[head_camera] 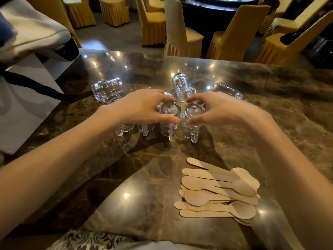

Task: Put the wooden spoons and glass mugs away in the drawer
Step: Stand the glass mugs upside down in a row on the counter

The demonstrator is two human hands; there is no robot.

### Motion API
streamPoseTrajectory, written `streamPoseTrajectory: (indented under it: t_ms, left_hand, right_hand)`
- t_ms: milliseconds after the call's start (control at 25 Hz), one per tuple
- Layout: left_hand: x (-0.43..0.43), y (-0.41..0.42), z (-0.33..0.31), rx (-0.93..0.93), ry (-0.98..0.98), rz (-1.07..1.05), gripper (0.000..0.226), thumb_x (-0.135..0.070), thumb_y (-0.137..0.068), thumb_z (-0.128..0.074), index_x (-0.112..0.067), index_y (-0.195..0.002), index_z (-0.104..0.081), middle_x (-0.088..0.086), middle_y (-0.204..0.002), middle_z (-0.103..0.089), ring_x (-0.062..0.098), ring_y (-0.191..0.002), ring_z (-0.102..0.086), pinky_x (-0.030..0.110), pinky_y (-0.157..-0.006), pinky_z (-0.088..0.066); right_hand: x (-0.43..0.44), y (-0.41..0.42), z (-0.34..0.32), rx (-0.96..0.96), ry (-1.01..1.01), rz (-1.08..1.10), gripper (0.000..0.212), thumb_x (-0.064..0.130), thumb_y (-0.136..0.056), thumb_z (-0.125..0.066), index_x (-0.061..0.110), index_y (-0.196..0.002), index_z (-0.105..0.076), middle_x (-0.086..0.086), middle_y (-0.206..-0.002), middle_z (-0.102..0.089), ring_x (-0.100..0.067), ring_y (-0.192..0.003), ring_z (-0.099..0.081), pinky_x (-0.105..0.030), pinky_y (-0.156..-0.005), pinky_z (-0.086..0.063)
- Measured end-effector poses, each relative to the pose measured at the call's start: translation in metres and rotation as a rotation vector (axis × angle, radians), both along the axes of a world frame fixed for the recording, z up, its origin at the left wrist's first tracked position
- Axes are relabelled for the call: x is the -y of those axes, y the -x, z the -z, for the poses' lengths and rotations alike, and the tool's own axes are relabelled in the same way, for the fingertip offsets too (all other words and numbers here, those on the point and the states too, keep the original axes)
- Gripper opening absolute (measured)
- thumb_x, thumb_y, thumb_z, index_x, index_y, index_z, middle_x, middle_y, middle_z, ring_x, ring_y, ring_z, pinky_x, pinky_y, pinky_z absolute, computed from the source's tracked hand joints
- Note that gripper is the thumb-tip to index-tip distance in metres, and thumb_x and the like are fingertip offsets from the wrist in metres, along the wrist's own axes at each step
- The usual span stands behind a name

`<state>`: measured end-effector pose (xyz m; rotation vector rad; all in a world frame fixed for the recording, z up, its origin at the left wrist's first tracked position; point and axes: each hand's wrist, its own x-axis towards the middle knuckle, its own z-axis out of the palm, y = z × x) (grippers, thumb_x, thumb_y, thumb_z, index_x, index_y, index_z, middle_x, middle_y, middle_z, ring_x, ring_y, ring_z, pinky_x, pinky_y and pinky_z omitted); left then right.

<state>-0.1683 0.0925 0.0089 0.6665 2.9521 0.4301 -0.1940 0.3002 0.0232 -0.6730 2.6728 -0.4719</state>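
Room: a hall of chairs (pixel 153 27) in yellow covers, behind a dark marble worktop (pixel 126 177) that reflects ceiling lights.
Far left: a white paper bag (pixel 27 109) with a black strap sits at the worktop's left edge, with pale cloth (pixel 32 33) above it.
Tipped mug: a clear glass mug (pixel 108 89) lies on its side, just beyond the left wrist.
Hidden mugs: two more mugs stand under the left hand; only their handles (pixel 145 129) show, pointing toward the camera.
Left hand: the left hand (pixel 142 107) has its thumb and fingers curled round the left centre mug (pixel 170 109), which stands base up on the worktop.
Back mug: another mug (pixel 182 85) lies on its side just behind the two centre mugs.
Right centre mug: the right centre mug (pixel 193 110) stands base up, just beside the left centre mug, with its handle toward the camera.
Right hand: the right hand (pixel 221 109) grips the right centre mug between thumb and curled fingers.
Right tipped mug: one mug (pixel 227 91) lies on its side beyond the right hand.
Wooden spoons: the wooden spoons (pixel 219 192) lie in a loose flat pile on the worktop, nearer the camera than the mugs and beside the right forearm.
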Motion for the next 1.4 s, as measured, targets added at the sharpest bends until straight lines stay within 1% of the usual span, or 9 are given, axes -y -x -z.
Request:
streamPoseTrajectory:
  t_ms: [160, 280, 400, 520, 640, 800, 1040, 1200, 1400]
  left_hand:
    - [0.021, 0.013, -0.023, -0.007, -0.228, -0.104, 0.07, -0.07, -0.076, -0.038, -0.027, -0.129, -0.051, -0.005, -0.127, -0.055, 0.004, -0.103, -0.051, 0.007, -0.07, -0.032]
    - [0.059, 0.03, -0.03, -0.113, -0.281, -0.259, 0.05, -0.055, -0.088, -0.043, -0.026, -0.127, -0.054, -0.006, -0.123, -0.057, 0.004, -0.104, -0.051, 0.01, -0.071, -0.034]
    - [0.104, 0.037, -0.013, -0.136, -0.336, -0.448, 0.041, -0.049, -0.092, -0.044, -0.027, -0.125, -0.056, -0.007, -0.121, -0.057, 0.005, -0.103, -0.051, 0.016, -0.076, -0.036]
    - [0.14, 0.034, 0.019, -0.164, -0.383, -0.651, 0.037, -0.046, -0.093, -0.047, -0.026, -0.122, -0.059, -0.002, -0.122, -0.06, 0.009, -0.102, -0.053, 0.027, -0.085, -0.04]
    - [0.162, 0.025, 0.048, -0.161, -0.443, -0.807, 0.038, -0.045, -0.092, -0.05, -0.027, -0.124, -0.058, -0.001, -0.126, -0.058, 0.015, -0.112, -0.054, 0.033, -0.095, -0.042]
    - [0.172, 0.012, 0.073, -0.123, -0.517, -0.802, 0.049, -0.049, -0.084, -0.059, -0.029, -0.129, -0.051, -0.004, -0.125, -0.057, 0.007, -0.109, -0.051, 0.023, -0.091, -0.038]
    - [0.171, 0.015, 0.085, -0.095, -0.627, -0.738, 0.063, -0.042, -0.078, -0.068, -0.028, -0.133, -0.041, -0.007, -0.133, -0.051, -0.002, -0.111, -0.047, 0.013, -0.087, -0.034]
    - [0.168, 0.016, 0.083, -0.098, -0.64, -0.725, 0.063, -0.039, -0.077, -0.068, -0.024, -0.132, -0.041, -0.007, -0.13, -0.052, 0.001, -0.113, -0.048, 0.015, -0.088, -0.037]
    - [0.161, 0.021, 0.057, -0.174, -0.537, -0.676, 0.061, -0.034, -0.079, -0.069, -0.021, -0.134, -0.046, -0.006, -0.124, -0.055, 0.005, -0.113, -0.051, 0.011, -0.089, -0.036]
  right_hand:
    - [0.004, 0.015, -0.023, -0.012, 0.111, 0.019, 0.057, 0.046, -0.078, -0.068, 0.03, -0.13, -0.05, 0.008, -0.123, -0.061, -0.008, -0.098, -0.056, -0.023, -0.083, -0.043]
    - [0.02, 0.03, -0.033, -0.109, 0.205, 0.01, 0.047, 0.041, -0.081, -0.066, 0.024, -0.124, -0.056, 0.006, -0.115, -0.065, -0.008, -0.095, -0.059, -0.015, -0.073, -0.043]
    - [0.046, 0.05, -0.029, -0.089, 0.164, -0.062, 0.045, 0.037, -0.083, -0.066, 0.021, -0.124, -0.056, 0.003, -0.115, -0.064, -0.007, -0.092, -0.058, -0.009, -0.066, -0.038]
    - [0.073, 0.068, -0.015, -0.039, -0.002, -0.135, 0.055, 0.04, -0.082, -0.066, 0.018, -0.13, -0.05, -0.002, -0.125, -0.06, -0.015, -0.106, -0.058, -0.019, -0.081, -0.043]
    - [0.087, 0.076, 0.003, -0.059, -0.11, -0.16, 0.066, 0.048, -0.078, -0.067, 0.015, -0.132, -0.046, -0.005, -0.128, -0.058, -0.022, -0.113, -0.056, -0.032, -0.094, -0.044]
    - [0.092, 0.078, 0.02, -0.05, -0.186, -0.196, 0.072, 0.053, -0.076, -0.066, 0.014, -0.133, -0.046, -0.007, -0.127, -0.058, -0.025, -0.115, -0.054, -0.037, -0.097, -0.045]
    - [0.093, 0.08, 0.03, -0.01, -0.177, -0.154, 0.081, 0.052, -0.069, -0.073, 0.015, -0.134, -0.043, -0.009, -0.127, -0.058, -0.028, -0.115, -0.054, -0.036, -0.095, -0.044]
    - [0.091, 0.079, 0.033, -0.055, -0.108, -0.121, 0.078, 0.051, -0.066, -0.076, 0.015, -0.128, -0.046, -0.008, -0.121, -0.06, -0.026, -0.109, -0.056, -0.036, -0.089, -0.047]
    - [0.087, 0.084, 0.013, -0.144, 0.081, -0.028, 0.076, 0.05, -0.064, -0.077, 0.019, -0.128, -0.048, -0.005, -0.118, -0.062, -0.019, -0.098, -0.06, -0.037, -0.086, -0.051]
